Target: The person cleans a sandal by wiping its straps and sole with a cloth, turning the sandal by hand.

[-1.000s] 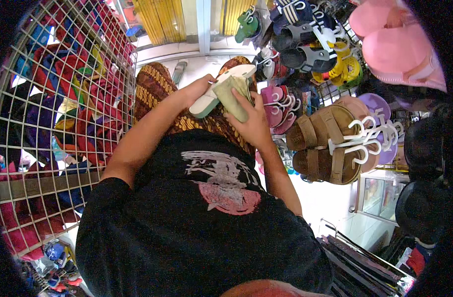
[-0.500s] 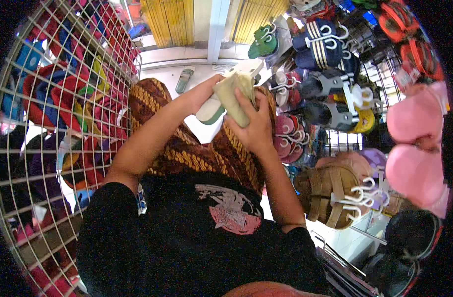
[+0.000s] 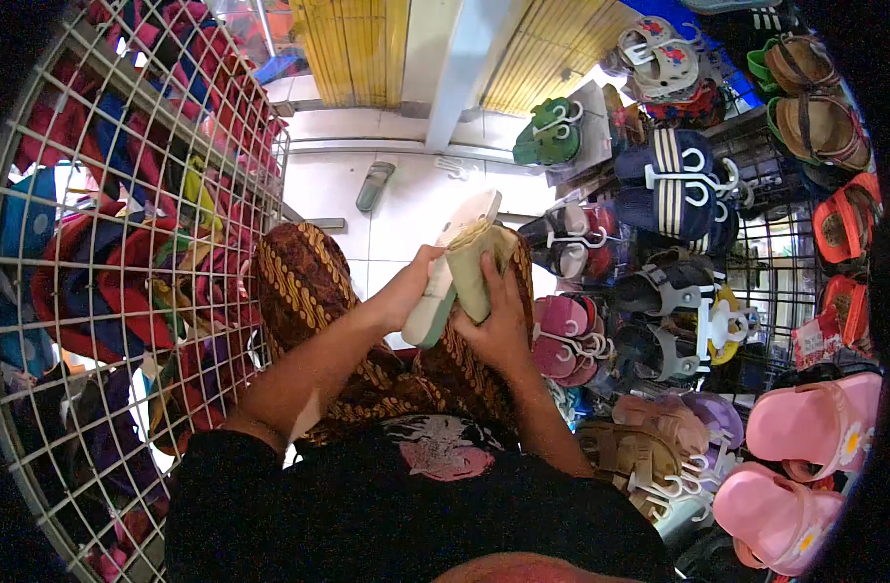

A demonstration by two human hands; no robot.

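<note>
Above my lap, my left hand [image 3: 412, 288] is closed on the side of a slide sandal [image 3: 428, 316] with a cream footbed and a green sole edge. The sandal stands tilted, its one end pointing up and away to the right. My right hand [image 3: 500, 325] grips a bunched, pale olive cloth [image 3: 471, 280], which lies against the sandal's middle and hides part of it. Some of my left fingers are out of sight behind the sandal. On the white floor ahead lies a similar green sandal [image 3: 375, 186].
A wire grid rack [image 3: 124, 291] with colourful footwear behind it rises close on my left. Hanging sandals crowd the right: green ones [image 3: 548, 133], navy striped ones [image 3: 666, 185] and pink clogs [image 3: 790, 423]. White hangers [image 3: 458, 169] lie on the floor near a door track.
The sandal has turned, and more of its footbed and green edge shows below the cloth. Both hands have shifted slightly downward in view. My view has moved, showing more floor.
</note>
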